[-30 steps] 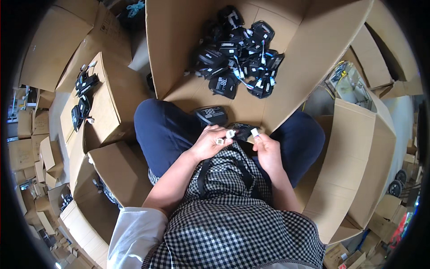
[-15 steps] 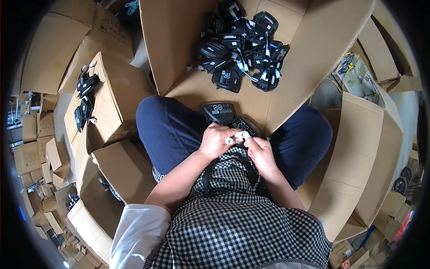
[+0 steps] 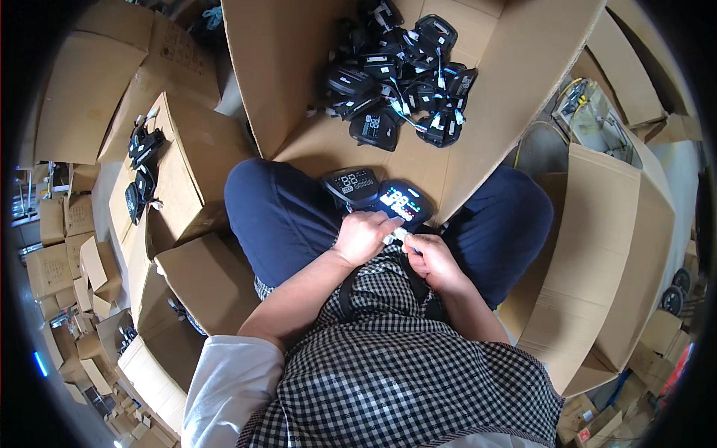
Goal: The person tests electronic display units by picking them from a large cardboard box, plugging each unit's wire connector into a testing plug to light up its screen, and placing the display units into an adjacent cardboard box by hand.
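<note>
Over my lap, my left hand (image 3: pixel 362 237) and my right hand (image 3: pixel 433 259) are closed around white plug connectors (image 3: pixel 396 236), which meet between my fingertips. How far they are pushed together is hidden by the fingers. Just beyond them lies a black display unit (image 3: pixel 414 196) with its digits lit in white, blue, green and red. A second black display unit (image 3: pixel 351 183), its digits pale, rests to the left, touching or slightly under the lit one.
In front of me, an open cardboard box (image 3: pixel 515 82) holds a pile of black display units (image 3: pixel 429 93) with wires and white plugs. More units (image 3: pixel 142 187) lie on a carton to the left. Another open carton (image 3: pixel 586 254) stands at my right.
The nearer display has lit up, where before it was only dimly visible behind my hands. My hands have drawn slightly lower, with the plugs now close together between them.
</note>
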